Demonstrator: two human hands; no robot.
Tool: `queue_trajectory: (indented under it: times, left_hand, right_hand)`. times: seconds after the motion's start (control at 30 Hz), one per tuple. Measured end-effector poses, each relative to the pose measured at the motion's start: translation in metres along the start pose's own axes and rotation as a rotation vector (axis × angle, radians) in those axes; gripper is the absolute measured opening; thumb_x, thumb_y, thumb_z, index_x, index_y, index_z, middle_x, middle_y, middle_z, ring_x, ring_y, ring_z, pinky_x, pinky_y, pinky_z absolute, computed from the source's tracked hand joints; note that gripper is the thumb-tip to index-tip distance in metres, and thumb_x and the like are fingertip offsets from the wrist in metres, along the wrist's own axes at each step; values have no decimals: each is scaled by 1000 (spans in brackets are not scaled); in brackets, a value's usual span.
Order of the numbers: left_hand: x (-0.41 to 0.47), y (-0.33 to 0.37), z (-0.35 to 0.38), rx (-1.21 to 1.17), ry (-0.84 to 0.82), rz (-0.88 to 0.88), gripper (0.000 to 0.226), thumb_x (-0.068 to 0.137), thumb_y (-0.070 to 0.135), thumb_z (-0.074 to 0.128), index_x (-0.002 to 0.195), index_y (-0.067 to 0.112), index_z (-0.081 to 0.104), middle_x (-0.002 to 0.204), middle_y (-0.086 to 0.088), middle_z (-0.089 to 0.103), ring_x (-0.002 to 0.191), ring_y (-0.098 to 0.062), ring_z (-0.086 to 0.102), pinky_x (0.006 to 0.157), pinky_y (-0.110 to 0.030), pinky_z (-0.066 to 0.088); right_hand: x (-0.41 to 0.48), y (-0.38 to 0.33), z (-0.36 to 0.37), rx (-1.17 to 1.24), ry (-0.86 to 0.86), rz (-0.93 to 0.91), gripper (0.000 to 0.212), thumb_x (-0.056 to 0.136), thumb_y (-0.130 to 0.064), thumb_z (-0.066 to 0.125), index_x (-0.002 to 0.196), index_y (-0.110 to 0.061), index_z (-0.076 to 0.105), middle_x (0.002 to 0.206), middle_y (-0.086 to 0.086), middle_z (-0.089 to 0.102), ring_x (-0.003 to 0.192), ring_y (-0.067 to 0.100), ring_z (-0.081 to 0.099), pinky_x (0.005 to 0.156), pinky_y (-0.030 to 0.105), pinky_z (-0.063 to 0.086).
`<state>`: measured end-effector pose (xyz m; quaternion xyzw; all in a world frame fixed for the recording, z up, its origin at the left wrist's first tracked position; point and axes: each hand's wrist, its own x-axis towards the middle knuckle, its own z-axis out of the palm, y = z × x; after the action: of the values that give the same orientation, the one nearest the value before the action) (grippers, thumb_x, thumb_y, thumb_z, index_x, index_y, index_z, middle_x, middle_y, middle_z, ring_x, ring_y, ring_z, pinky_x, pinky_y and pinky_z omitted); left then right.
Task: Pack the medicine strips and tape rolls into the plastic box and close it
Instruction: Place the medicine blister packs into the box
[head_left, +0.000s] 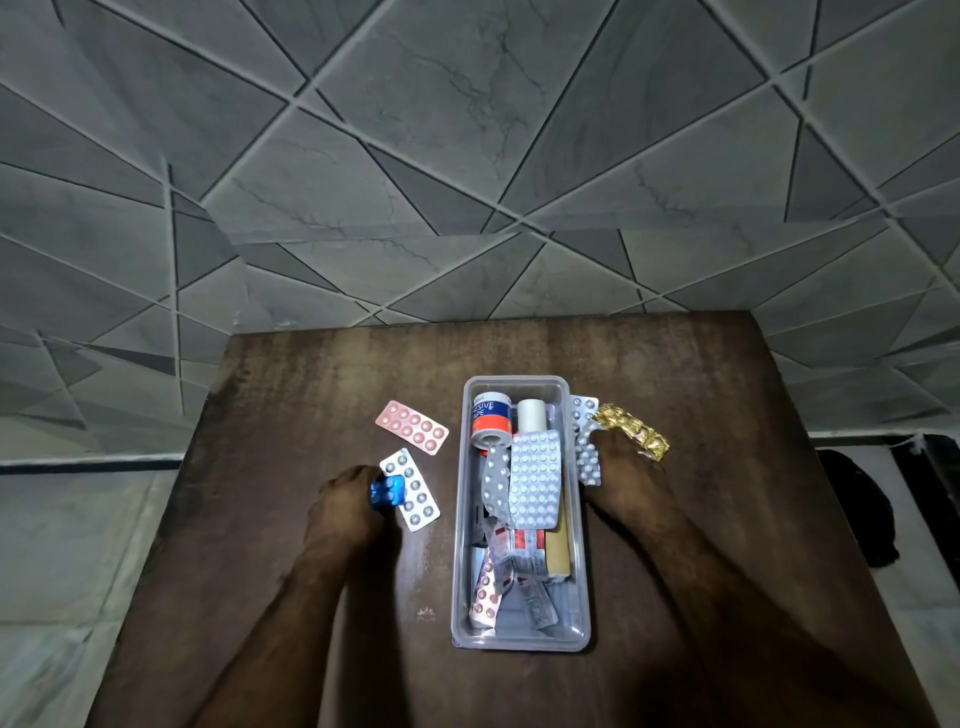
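right hand (618, 478) fingertips hidden, forearms cut off at bottom edge

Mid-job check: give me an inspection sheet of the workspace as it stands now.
Surface: dark wooden table, worn, small pale mark near the box.
Job's things: clear plastic box open, no lid seen; inside, two tape rolls at the far end and several strips. Outside: pink strip, white strip, blue strip, silver strip, gold strip.
Clutter: nothing seen.
Grips: left hand closed on the blue strip; right hand on the silver strip beside the box, hold unclear.
Cables: nothing seen.
Surroundings: grey patterned tile wall; dark object at right.
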<state>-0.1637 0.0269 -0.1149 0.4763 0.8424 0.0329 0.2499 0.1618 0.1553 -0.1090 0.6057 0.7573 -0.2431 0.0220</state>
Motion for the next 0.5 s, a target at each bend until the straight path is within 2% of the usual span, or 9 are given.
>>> queue_trajectory:
  times: [0.23, 0.33, 0.43, 0.5]
  left_hand:
    - [-3, 8, -1, 168, -23, 27, 49, 81, 30, 60, 129, 24, 54, 128, -4, 59, 114, -27, 55, 94, -37, 48]
    - [-6, 9, 0, 216, -57, 28, 52, 83, 38, 59, 132, 23, 50, 127, -4, 56, 114, -26, 53, 94, -38, 47]
    - [-8, 7, -2, 148, -73, -9, 54, 80, 39, 63, 129, 20, 52, 124, -6, 56, 110, -25, 54, 92, -37, 49]
    - [-11, 4, -2, 106, -84, -19, 55, 76, 39, 68, 126, 18, 53, 123, -6, 55, 107, -25, 55, 90, -36, 49]
  right_hand:
    - [-4, -6, -7, -1, -23, 81, 71, 72, -53, 62, 133, -24, 37, 135, 11, 47, 119, 40, 50, 99, 48, 42]
    - [-6, -5, -11, 33, -35, 127, 81, 63, -56, 67, 132, -28, 36, 137, 8, 45, 124, 37, 46, 104, 50, 37]
    - [-10, -3, -16, 124, -26, 175, 96, 54, -47, 80, 136, -29, 33, 141, 7, 41, 128, 35, 43, 107, 49, 36]
    - [-15, -1, -21, 242, 23, 198, 98, 53, -35, 86, 136, -27, 35, 142, 8, 41, 127, 34, 45, 106, 47, 38]
